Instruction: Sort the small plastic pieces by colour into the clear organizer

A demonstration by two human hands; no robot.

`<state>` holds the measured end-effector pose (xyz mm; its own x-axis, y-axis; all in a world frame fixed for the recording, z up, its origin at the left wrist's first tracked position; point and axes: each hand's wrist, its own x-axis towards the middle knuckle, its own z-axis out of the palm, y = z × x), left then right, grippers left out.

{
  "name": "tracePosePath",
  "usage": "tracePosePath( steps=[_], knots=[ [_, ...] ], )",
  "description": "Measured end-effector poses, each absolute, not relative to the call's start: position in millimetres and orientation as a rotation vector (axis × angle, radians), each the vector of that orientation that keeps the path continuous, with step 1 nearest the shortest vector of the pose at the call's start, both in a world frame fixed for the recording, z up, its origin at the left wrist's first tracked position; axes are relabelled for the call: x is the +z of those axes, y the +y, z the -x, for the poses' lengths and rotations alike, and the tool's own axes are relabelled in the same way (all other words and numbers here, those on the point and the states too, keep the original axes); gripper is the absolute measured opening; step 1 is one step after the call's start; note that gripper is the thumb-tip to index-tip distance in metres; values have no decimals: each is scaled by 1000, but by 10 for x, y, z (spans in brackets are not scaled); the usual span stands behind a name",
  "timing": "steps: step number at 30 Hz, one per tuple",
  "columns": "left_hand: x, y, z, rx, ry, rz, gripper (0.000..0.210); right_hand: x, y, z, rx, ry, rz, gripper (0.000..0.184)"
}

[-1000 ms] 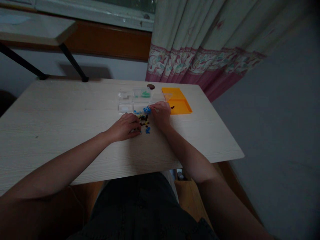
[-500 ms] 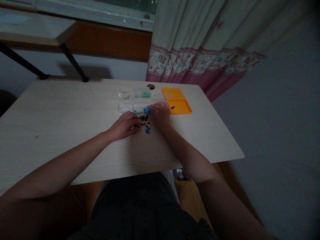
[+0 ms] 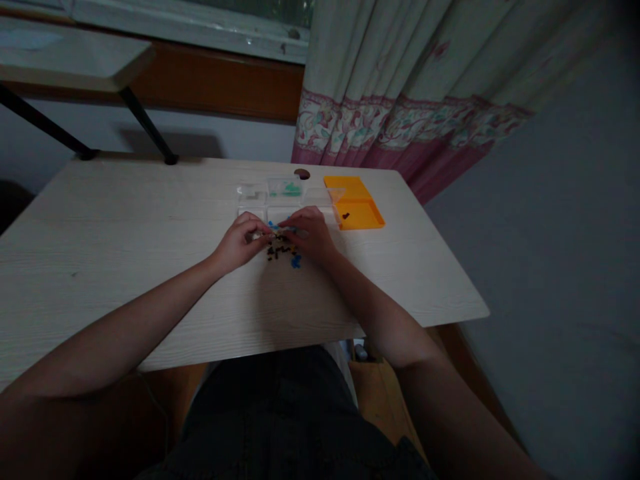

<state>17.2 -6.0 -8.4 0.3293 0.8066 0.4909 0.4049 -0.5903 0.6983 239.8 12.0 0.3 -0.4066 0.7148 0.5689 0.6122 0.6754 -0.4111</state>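
My left hand [image 3: 243, 241] and my right hand [image 3: 313, 235] meet over a loose pile of small pieces, thumbs and forefingers pinched close together. What sits between the fingertips is too small to make out. Below them lie small black pieces [image 3: 276, 251], and a little cluster of blue pieces [image 3: 296, 262] rests to the right on the table. More blue bits show at the near edge of a clear compartment tray [image 3: 251, 194], which is partly covered by my hands. Green pieces [image 3: 292, 189] fill part of its back middle compartment.
Right of the tray lies an orange open case [image 3: 364, 209] with a small dark piece [image 3: 345, 216] in it. The pale wooden table [image 3: 150, 253] has a cable hole [image 3: 302, 174] at the back. A raised shelf [image 3: 75, 63] on black legs stands back left; a curtain [image 3: 390, 120] hangs behind.
My left hand has moved up, away from the black pieces. My right hand has shifted left from the blue pieces, so the fingertips of both hands now come together.
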Motion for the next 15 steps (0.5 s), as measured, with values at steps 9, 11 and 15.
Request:
tracePosePath(
  steps=[9,11,15],
  knots=[
    [-94,-42,-180,1194,1090,-2098,18,-40,126,-2380,195,-2214,877,25],
    [-92,-45,-182,1189,1082,-2096,18,-40,125,-2379,194,-2221,875,23],
    [-97,-47,-183,1188,1062,-2100,19,-31,117,-2374,193,-2223,871,20]
  ],
)
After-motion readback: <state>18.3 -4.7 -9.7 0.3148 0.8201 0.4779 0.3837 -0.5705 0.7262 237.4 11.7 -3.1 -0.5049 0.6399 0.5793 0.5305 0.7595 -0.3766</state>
